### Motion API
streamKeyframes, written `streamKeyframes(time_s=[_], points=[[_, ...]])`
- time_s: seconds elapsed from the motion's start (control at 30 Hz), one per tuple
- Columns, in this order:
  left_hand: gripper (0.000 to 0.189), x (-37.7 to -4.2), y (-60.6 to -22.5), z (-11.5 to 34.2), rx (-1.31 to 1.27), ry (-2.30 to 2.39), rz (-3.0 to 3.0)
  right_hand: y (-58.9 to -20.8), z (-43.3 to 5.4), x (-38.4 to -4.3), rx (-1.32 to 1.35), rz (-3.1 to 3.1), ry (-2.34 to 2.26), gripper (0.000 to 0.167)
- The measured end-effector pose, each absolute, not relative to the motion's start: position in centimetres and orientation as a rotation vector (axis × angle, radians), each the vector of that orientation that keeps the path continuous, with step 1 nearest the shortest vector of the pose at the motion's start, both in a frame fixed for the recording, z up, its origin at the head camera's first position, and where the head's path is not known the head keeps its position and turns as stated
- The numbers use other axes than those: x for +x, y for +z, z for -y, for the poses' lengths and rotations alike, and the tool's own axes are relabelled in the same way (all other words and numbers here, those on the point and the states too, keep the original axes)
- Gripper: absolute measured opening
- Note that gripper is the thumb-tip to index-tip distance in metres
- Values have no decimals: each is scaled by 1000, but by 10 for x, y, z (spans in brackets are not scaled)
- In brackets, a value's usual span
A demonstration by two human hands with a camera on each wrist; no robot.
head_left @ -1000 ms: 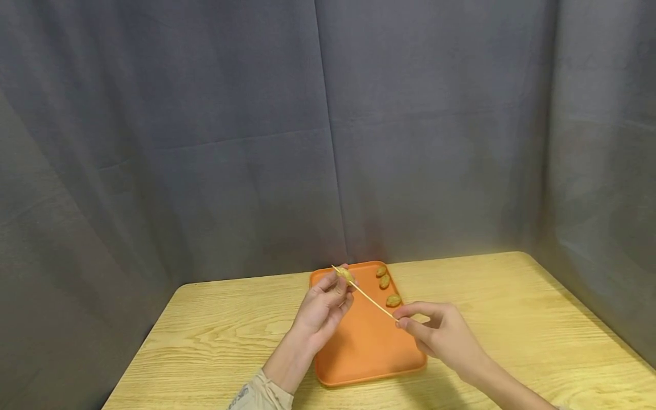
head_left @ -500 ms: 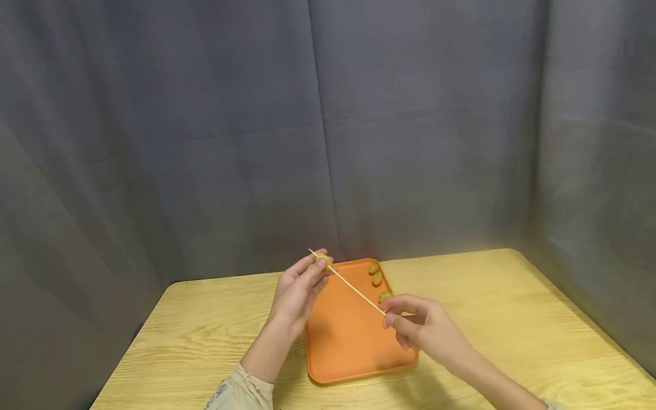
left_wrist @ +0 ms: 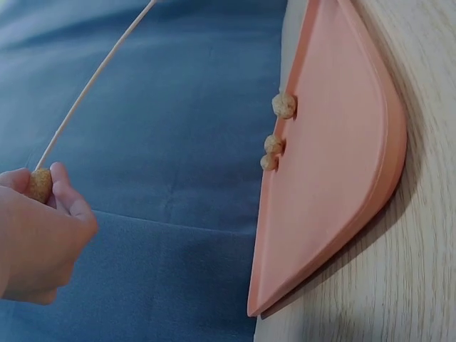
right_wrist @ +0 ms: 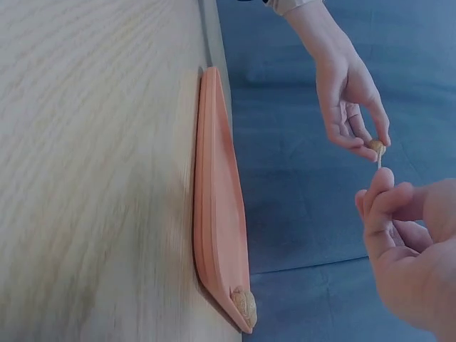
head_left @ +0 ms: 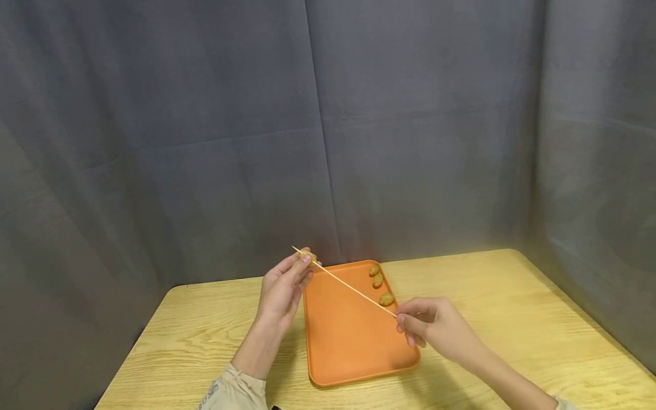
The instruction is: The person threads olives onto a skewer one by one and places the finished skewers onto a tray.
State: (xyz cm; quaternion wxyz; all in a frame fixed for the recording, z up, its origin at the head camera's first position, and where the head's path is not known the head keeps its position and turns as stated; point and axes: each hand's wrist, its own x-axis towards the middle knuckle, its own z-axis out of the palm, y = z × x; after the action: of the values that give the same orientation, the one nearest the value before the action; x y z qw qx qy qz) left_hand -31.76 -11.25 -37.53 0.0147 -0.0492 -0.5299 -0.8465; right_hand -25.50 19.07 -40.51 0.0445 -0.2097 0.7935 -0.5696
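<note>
My left hand (head_left: 283, 291) is raised over the far left part of the orange tray and pinches a golden-brown ball (left_wrist: 40, 185) between thumb and fingertips. Through that ball runs a thin wooden skewer (head_left: 353, 288), its pointed tip showing just beyond it in the head view. Lower and to the right, my right hand (head_left: 433, 329) pinches the skewer's other end with thumb and forefinger. The skewer slants down from left to right above the tray. In the right wrist view, the skewer is seen nearly end-on, partly hidden behind the right fingertips (right_wrist: 385, 178).
The orange tray (head_left: 353, 341) lies on a light wooden table (head_left: 205, 324). Along its right edge sit three more golden-brown balls: two close together (head_left: 376, 276) at the far corner and one (head_left: 386, 299) nearer. A grey-blue curtain (head_left: 230, 171) stands behind the table.
My left hand has moved left and slightly up with the ball. The skewer has swung with it, and a longer stretch shows between the hands. The head view has shifted slightly.
</note>
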Motion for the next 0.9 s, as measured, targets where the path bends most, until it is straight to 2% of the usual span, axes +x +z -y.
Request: streamKeyframes(time_s=[0.53, 0.9], points=[[45, -317, -386, 102, -104, -2623, 1711, -406, -189, -254, -635, -2423, -1791, 21], [40, -309, -394, 93, -176, -2676, 1744, -411, -187, -253, -680, -2408, -1837, 18]])
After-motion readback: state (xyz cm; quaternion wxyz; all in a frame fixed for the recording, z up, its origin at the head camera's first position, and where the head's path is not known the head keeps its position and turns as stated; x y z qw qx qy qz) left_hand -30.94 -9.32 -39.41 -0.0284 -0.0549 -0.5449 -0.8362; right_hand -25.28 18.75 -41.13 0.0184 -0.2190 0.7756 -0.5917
